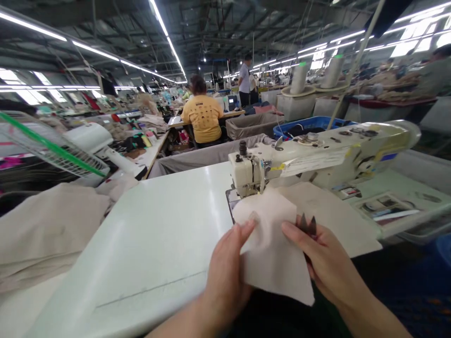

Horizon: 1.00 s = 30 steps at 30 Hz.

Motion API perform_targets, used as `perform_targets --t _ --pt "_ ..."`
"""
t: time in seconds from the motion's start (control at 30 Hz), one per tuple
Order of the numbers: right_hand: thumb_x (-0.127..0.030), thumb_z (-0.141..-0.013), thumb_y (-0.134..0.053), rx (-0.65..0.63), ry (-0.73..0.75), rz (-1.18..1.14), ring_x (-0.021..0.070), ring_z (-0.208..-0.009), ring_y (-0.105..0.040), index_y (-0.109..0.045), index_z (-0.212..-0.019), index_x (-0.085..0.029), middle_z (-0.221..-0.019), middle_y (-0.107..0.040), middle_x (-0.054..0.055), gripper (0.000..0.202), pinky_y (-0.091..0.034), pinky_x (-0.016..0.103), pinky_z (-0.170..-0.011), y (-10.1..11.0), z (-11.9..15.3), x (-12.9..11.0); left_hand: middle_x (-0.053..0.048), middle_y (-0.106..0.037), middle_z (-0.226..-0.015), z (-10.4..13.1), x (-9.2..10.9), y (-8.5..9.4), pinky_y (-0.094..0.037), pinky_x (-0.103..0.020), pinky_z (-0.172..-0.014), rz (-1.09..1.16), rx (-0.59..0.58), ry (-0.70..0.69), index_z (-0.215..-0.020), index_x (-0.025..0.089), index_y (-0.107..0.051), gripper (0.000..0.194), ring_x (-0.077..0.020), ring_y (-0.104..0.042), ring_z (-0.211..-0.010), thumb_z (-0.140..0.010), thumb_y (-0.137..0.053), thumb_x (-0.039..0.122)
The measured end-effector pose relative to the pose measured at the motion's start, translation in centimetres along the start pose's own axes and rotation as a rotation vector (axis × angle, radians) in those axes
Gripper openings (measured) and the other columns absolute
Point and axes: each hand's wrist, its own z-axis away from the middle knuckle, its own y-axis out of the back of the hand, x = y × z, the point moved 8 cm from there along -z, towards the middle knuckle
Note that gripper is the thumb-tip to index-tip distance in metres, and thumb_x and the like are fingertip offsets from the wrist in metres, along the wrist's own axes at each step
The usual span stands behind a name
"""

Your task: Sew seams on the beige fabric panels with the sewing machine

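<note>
A cream fabric piece (273, 253) is held up in front of the sewing machine (246, 171), its far edge close to the needle area. My left hand (229, 263) grips its left side, thumb on top and fingers hidden underneath. On the other side, my right hand (326, 253) pinches the fabric's right edge. Two dark pointed blades of thread snips (308, 225) stick up from that same hand; their handles are hidden in the palm. Another cream fabric panel (327, 213) lies flat on the machine table to the right, under the machine arm.
The pale green table (165, 225) stretches left of the machine. Cream cloth (45, 230) is heaped at the left, near a white fan-like device (89, 138). A cloth-lined bin (211, 155) stands behind the table. Thread cones (299, 79) rise at back right. A person in yellow (202, 115) sits ahead.
</note>
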Motion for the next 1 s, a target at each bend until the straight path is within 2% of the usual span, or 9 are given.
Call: perform_targets --t 0.1,0.2,0.3,0.37,0.57,0.67,0.77,0.87,1.0 --pt "-0.061 -0.076 -0.076 0.004 0.008 0.052 0.0142 -0.046 -0.054 -0.069 -0.086 -0.018 -0.054 -0.057 -0.003 0.045 -0.045 0.025 -0.043 0.2 -1.2 0.9 -0.007 -0.073 -0.119 -0.5 -2.4 4.0 -0.046 -0.047 -0.109 -0.171 0.013 -0.124 -0.154 0.027 -0.037 0.067 -0.0216 -0.067 -0.113 -0.091 -0.040 0.006" --pt "-0.057 -0.075 -0.074 -0.003 0.054 0.160 0.0189 -0.061 -0.065 -0.070 -0.107 -0.019 -0.071 -0.069 0.000 0.050 -0.053 0.028 -0.053 0.3 -3.2 2.2 -0.005 -0.075 -0.116 -0.3 -3.2 7.4 -0.044 -0.043 -0.109 -0.343 0.029 -0.245 -0.146 0.025 -0.049 0.054 -0.0212 -0.064 -0.112 -0.095 -0.047 0.008" --pt "-0.050 -0.069 -0.075 0.079 0.142 0.375 0.0244 -0.085 -0.071 -0.065 -0.122 -0.018 -0.107 -0.075 0.009 0.063 -0.058 0.036 -0.076 1.0 -5.0 3.8 -0.006 -0.076 -0.114 1.6 -2.4 6.0 -0.051 -0.035 -0.102 -0.290 -0.246 -0.408 -0.139 0.018 -0.055 0.042 -0.0198 -0.065 -0.108 -0.100 -0.042 0.011" --pt "-0.048 -0.070 -0.073 0.077 0.115 0.530 0.0255 -0.085 -0.071 -0.063 -0.127 -0.016 -0.109 -0.075 0.011 0.066 -0.058 0.039 -0.078 1.5 -5.6 5.6 -0.008 -0.075 -0.113 3.6 -2.2 4.0 -0.056 -0.034 -0.093 -0.193 -0.458 -0.421 -0.133 0.015 -0.059 0.038 -0.0211 -0.067 -0.103 -0.101 -0.038 0.013" --pt "-0.024 -0.089 -0.046 -0.204 0.388 0.775 0.0214 -0.090 -0.070 -0.070 -0.119 -0.025 -0.122 -0.070 0.009 0.038 -0.056 0.037 -0.081 0.4 -3.5 4.8 -0.012 -0.067 -0.130 6.3 -4.6 1.7 -0.058 -0.041 -0.097 0.035 -0.592 -0.059 -0.135 0.019 -0.059 0.049 -0.0252 -0.063 -0.118 -0.090 -0.045 0.009" --pt "-0.014 -0.082 -0.051 -0.449 0.375 0.867 0.0204 -0.094 -0.070 -0.070 -0.125 -0.033 -0.149 -0.054 0.006 0.050 -0.058 0.032 -0.074 -0.4 -1.7 3.8 -0.011 -0.070 -0.123 5.6 -5.9 2.1 -0.058 -0.038 -0.097 0.187 -0.557 0.128 -0.130 0.022 -0.065 0.045 -0.0217 -0.065 -0.113 -0.091 -0.045 0.010" --pt "-0.013 -0.075 -0.062 -0.641 0.271 0.920 0.0276 -0.125 -0.060 -0.057 -0.143 -0.036 -0.157 -0.046 0.004 0.072 -0.057 0.035 -0.087 -0.6 -0.6 3.7 -0.009 -0.073 -0.118 4.8 -6.9 2.0 -0.056 -0.037 -0.099 0.322 -0.578 0.260 -0.118 0.022 -0.071 0.036 -0.0203 -0.067 -0.111 -0.095 -0.045 0.013" --pt "-0.019 -0.073 -0.072 -0.669 0.271 0.972 0.0296 -0.132 -0.055 -0.056 -0.143 -0.034 -0.150 -0.054 0.005 0.073 -0.051 0.041 -0.101 -0.6 -0.8 3.9 -0.007 -0.075 -0.114 4.3 -8.0 1.7 -0.054 -0.037 -0.100 0.464 -0.630 0.373 -0.112 0.024 -0.075 0.030 -0.0196 -0.068 -0.108 -0.100 -0.047 0.023" --pt "-0.016 -0.090 -0.056 -0.606 0.538 0.998 0.0224 -0.109 -0.068 -0.078 -0.102 -0.029 -0.127 -0.070 0.005 0.028 -0.053 0.037 -0.096 -1.4 -1.5 3.2 -0.007 -0.074 -0.114 4.2 -9.1 1.7 -0.053 -0.037 -0.099 0.566 -0.697 0.438 -0.106 0.024 -0.077 0.023 -0.0201 -0.069 -0.106 -0.095 -0.057 0.028"
